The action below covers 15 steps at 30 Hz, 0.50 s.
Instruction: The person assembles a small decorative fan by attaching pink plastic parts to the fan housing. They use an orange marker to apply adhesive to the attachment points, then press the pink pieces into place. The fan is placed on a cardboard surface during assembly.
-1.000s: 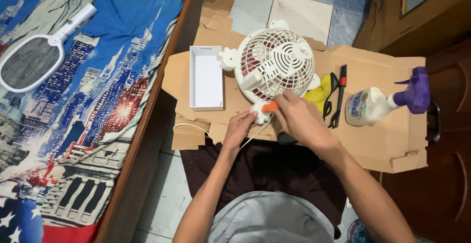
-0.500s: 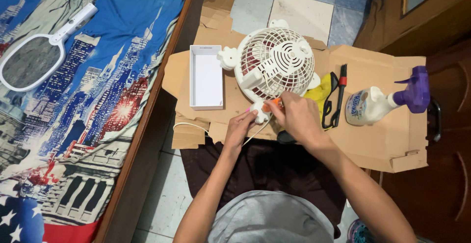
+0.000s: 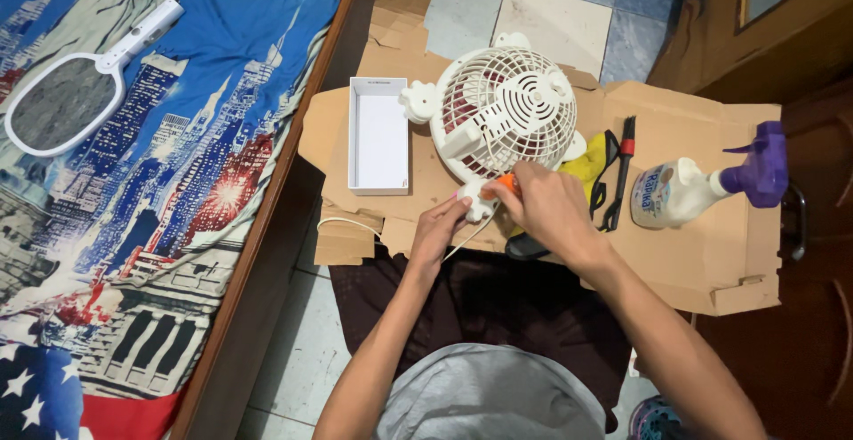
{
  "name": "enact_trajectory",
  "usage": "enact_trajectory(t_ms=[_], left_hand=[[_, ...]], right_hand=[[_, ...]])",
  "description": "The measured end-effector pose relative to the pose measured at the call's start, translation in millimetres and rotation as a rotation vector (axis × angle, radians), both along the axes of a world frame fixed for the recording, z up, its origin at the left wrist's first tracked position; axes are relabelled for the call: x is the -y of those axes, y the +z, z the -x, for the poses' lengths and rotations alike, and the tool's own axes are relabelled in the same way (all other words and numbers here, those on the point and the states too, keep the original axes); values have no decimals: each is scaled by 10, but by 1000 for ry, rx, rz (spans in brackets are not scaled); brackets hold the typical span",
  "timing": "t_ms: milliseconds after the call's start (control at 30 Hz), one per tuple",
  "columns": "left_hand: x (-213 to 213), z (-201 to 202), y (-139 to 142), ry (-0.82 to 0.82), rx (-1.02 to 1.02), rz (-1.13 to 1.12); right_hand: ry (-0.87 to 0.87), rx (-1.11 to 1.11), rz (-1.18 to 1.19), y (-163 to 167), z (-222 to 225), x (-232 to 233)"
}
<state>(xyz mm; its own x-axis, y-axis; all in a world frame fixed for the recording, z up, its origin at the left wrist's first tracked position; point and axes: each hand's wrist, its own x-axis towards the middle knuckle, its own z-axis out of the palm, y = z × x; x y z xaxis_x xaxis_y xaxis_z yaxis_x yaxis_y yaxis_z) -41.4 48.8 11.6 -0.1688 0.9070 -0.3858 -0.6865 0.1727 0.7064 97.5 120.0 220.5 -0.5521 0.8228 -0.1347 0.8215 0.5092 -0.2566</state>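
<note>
Head view, looking straight down at a flattened cardboard sheet (image 3: 693,253) spread on a tiled floor beside a bed. A small white fan (image 3: 502,111) lies face up on the cardboard, grille toward the camera, its red blades showing through the slats.

Right hand (image 3: 546,209) closed around an orange-handled tool (image 3: 503,182), likely a screwdriver; only a short bit of orange shows past the fingers, tip aimed at the fan's lower foot. Left hand (image 3: 437,231) fingers pressed together, pinching that foot or base tab (image 3: 474,200) at the fan's lower edge, steadying it. A thin white cord (image 3: 355,224) runs out from under the left hand across the cardboard edge.

Grille looks fully seated on the body; no loose screws or removed parts visible, and the white shallow box (image 3: 379,133) just left of the fan sits with nothing in it. Judgement: work on the fan is at an early stage, with fasteners at the base being addressed and the housing not yet opened.

Right of the fan: yellow cloth (image 3: 591,163), black brush with red band (image 3: 620,182), spray bottle with purple trigger (image 3: 702,187). On the bed, a white racket-shaped swatter (image 3: 80,84)
</note>
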Motion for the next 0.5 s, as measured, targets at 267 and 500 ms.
enact_trajectory(t_ms=[267, 500], left_hand=[[17, 20, -9, -10, -1, -10], [-12, 28, -45, -9, 1, -39]], right_hand=[[341, -273, -93, 123, -93, 0], [227, -183, -152, 9, -59, 16]])
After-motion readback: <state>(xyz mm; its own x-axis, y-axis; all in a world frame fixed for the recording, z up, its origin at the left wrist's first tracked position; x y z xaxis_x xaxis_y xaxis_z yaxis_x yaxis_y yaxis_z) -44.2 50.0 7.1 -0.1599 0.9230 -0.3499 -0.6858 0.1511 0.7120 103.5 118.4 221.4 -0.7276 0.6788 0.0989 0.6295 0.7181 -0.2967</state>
